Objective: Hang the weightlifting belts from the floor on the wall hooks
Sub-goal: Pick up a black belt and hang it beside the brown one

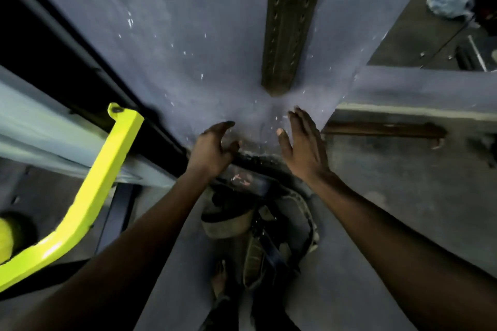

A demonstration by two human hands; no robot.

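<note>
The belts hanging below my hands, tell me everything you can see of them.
The belts hang bunched against the blue-grey wall, below both hands. They look worn: dark straps, a pale frayed padded band, and a dark panel on top with a blurred red mark. The left hand is at their top edge; the right hand is open, apart. The hook is hidden.

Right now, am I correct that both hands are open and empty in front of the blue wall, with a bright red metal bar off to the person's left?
Not quite: the metal bar to the left is bright yellow, not red, as the head view shows. The rest holds: the left hand and right hand are both open and empty in front of the blue wall.
</note>
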